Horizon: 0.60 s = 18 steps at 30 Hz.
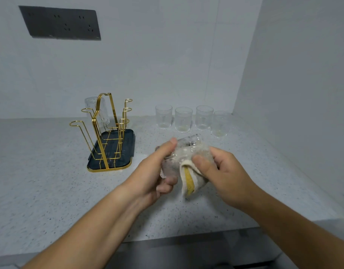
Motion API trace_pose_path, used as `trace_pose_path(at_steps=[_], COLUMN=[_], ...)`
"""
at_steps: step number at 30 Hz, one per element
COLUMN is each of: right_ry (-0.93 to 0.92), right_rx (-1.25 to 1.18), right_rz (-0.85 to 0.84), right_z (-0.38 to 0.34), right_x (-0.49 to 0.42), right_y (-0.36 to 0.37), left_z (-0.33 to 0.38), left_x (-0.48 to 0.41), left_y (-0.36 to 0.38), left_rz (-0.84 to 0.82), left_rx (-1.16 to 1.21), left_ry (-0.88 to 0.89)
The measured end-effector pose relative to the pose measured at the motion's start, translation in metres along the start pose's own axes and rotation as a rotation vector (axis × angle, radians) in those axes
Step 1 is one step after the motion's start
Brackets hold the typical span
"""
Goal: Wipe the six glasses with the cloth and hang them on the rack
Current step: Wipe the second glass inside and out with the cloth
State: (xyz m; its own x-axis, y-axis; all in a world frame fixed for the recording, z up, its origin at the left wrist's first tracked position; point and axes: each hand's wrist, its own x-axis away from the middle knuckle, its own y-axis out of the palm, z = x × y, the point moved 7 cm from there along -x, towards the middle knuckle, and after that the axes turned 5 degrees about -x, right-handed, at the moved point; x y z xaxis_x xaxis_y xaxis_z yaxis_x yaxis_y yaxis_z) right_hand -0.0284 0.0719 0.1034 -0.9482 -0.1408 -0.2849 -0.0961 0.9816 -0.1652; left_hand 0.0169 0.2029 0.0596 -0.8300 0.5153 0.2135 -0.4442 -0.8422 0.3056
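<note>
Head view: left grip (153,172) holds glass (187,147), base pointing away; right grip (224,171) pinches cloth (189,181).

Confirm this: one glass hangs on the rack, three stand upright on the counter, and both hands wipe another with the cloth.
No: the head view shows four glasses upright on the counter, not three. One glass hangs on the rack; left hand and right hand wipe another glass with the cloth.
</note>
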Motion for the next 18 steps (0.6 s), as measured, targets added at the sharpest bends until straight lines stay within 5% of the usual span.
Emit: trace_pose_path(at_steps=[2,6,11,18], right_ry=[-0.033,-0.005,-0.044,-0.177], right_rx=[0.105,0.144,0.196,0.165], right_rz=[-0.067,-0.158,-0.197,-0.006], right_z=[-0.003,-0.011,-0.021,-0.024], right_x=[0.003,-0.001,-0.013,-0.019], right_y=[-0.002,-0.018,-0.02,-0.035], left_z=[-0.01,-0.022,-0.013,-0.002], left_x=[0.004,0.009,-0.003,-0.018], left_y=[0.008,0.009,0.018,0.006], left_rz=[-0.218,-0.475,-0.488,-0.319], left_rx=[0.17,0.005,-0.102,-0.172], left_ry=[-0.207,-0.255,-0.073,0.037])
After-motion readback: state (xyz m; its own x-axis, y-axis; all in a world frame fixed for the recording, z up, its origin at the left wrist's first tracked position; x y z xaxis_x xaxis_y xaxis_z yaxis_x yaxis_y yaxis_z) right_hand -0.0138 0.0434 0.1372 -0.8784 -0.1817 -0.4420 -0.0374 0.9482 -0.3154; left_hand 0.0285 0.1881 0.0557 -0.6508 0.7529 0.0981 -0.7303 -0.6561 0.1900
